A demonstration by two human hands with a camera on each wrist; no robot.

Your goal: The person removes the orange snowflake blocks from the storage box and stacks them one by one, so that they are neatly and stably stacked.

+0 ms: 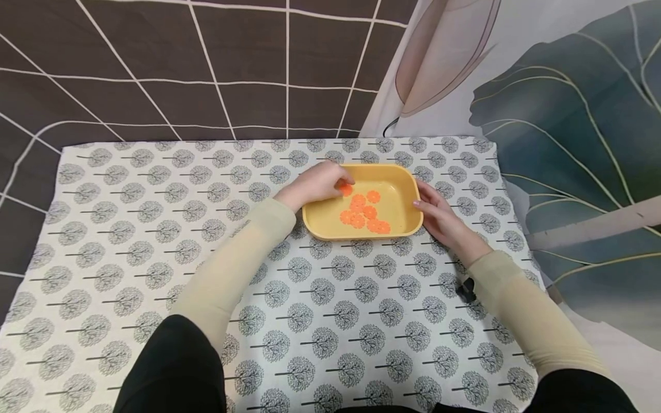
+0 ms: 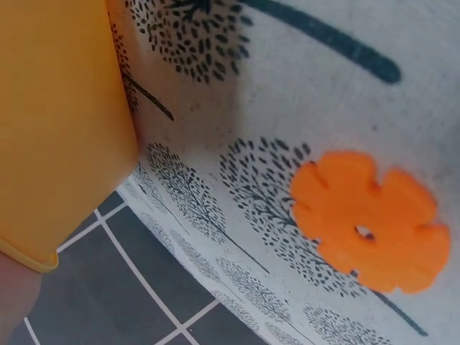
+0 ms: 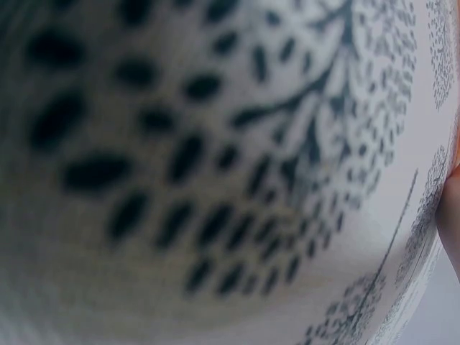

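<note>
Left hand [image 1: 322, 180] and right hand [image 1: 441, 217] at a yellow tray [image 1: 397, 212], head view. The left hand reached over the tray's left end, its fingers bent and pinching a notched orange disc [image 1: 346, 189] above the tray floor. The right hand grasped the opposite end, thumb laid on the rim and fingers set along the outer wall. Within the tray, several loose discs [image 1: 369, 212] of the same orange lay near the middle, some overlapping and others slightly apart; the right part of the floor was bare. In the left wrist view, a single scalloped disc [image 2: 395, 208] with a small central hole appeared against the cloth, well apart from the tray's outer wall. The right wrist view showed chiefly blurred print, with part of a finger at its right edge. Pale sleeves [image 1: 242, 258] covered the forearms, with black fabric [image 1: 175, 367] higher up; a small black object [image 1: 466, 291] sat beside the right cuff. The tray rested on a white cloth [image 1: 320, 321] printed with dark trees. Beyond stood a dark backdrop [image 1: 248, 57] crossed by white lines and, to the right, a leaf-patterned curtain [image 1: 558, 132].
</note>
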